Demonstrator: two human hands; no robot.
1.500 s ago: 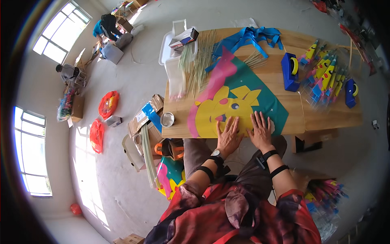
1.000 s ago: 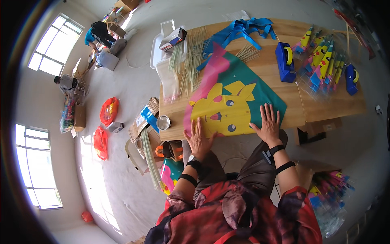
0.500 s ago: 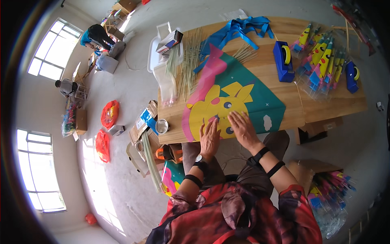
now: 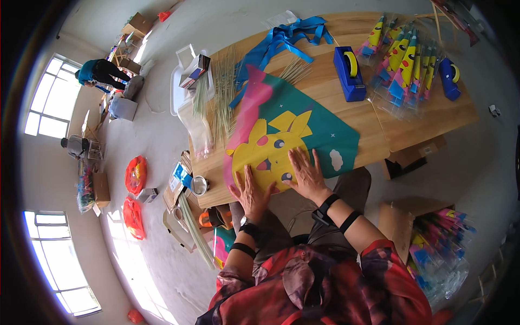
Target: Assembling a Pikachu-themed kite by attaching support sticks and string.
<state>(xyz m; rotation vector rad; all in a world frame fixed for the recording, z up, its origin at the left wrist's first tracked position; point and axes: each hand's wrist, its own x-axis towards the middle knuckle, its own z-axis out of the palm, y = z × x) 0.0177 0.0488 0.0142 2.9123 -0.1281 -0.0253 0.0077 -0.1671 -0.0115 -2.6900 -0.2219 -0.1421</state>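
Observation:
A teal, pink and yellow printed kite sheet (image 4: pixel 319 127) with a cartoon face lies flat on the wooden table in front of me. Over its near left part, my left hand (image 4: pixel 252 196) rests palm down with fingers spread, holding nothing. My right hand (image 4: pixel 307 174) lies likewise on the yellow face, fingers stretched and apart. Beyond the sheet are thin pale sticks (image 4: pixel 221 89) and a tangle of blue ribbons (image 4: pixel 292 35). A blue tape dispenser (image 4: pixel 349 76) with yellow tape stands to the right of them.
Bagged rolled kites (image 4: pixel 403 65) lie at the far right beside a second tape dispenser (image 4: pixel 448 80). At the table's left edge are a small round container (image 4: pixel 199 186) and a white tray (image 4: pixel 176 92). Boxes and more bagged pieces (image 4: pixel 439 254) stand below. Two people are in the background.
My left hand has slid left across the sheet and its fingers have spread wider. My right hand has stayed near the same part of the face. The whole view has shifted slightly.

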